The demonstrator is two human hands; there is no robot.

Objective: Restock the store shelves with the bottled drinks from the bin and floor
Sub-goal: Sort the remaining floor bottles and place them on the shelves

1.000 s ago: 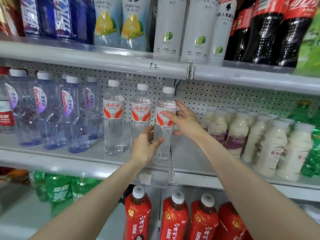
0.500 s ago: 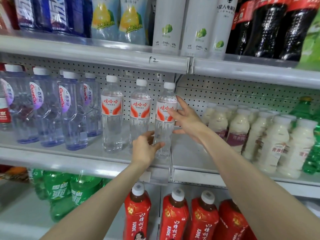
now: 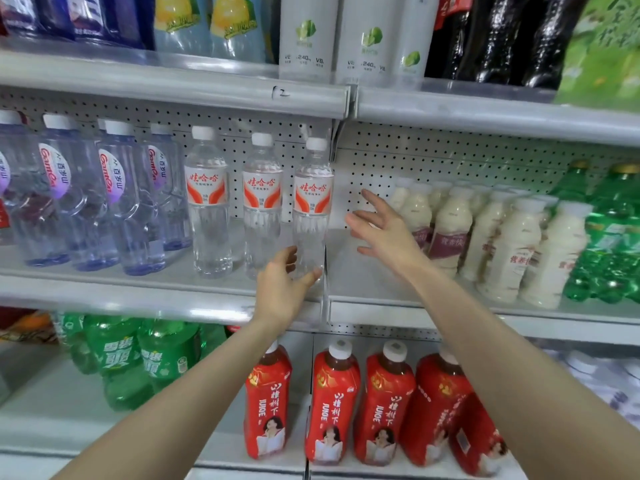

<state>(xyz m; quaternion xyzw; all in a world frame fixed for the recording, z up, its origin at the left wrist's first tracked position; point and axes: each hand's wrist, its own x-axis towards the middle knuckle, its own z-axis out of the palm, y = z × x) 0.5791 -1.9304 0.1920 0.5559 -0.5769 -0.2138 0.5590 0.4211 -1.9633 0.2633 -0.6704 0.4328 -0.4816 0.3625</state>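
Three clear water bottles with white caps and red-orange labels stand in a row on the middle shelf (image 3: 138, 299). My left hand (image 3: 280, 289) is at the foot of the rightmost water bottle (image 3: 313, 199), with its thumb and fingers curled round the base. My right hand (image 3: 381, 233) hovers just right of that bottle with its fingers spread, touching nothing. The bottle stands upright beside the shelf divider. The bin and the floor are out of view.
Purple-labelled water bottles (image 3: 114, 202) fill the shelf's left side, and milky white bottles (image 3: 512, 244) and green bottles (image 3: 609, 237) its right. A bare gap lies behind my right hand. Red juice bottles (image 3: 332, 403) and green soda stand on the shelf below, and tall bottles above.
My right hand has let go of the rightmost water bottle's label and moved right, fingers spread. My left hand stays at the bottle's base. The camera has moved closer.
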